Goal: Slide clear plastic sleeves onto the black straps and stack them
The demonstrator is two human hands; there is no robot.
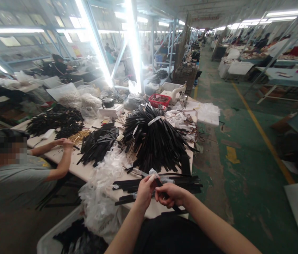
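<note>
In front of me both hands are closed on a flat black strap (159,183). My left hand (145,192) pinches its far end, where a scrap of white plastic film (153,172) shows at the fingertips. My right hand (170,194) wraps round the strap lower down, and part of it sticks out below the fist. Loose black straps (128,185) lie across the table just beyond and beside my hands. Farther back spreads a big bundle of black straps (162,144), bound by a white tie (154,120).
Crumpled clear plastic (98,197) hangs over the table's left edge above a white bin (50,233). A co-worker (14,180) sits at the left, hands by gold-coloured pieces (79,137). A red basket (160,100) stands at the back. The green floor aisle (217,190) runs along the right.
</note>
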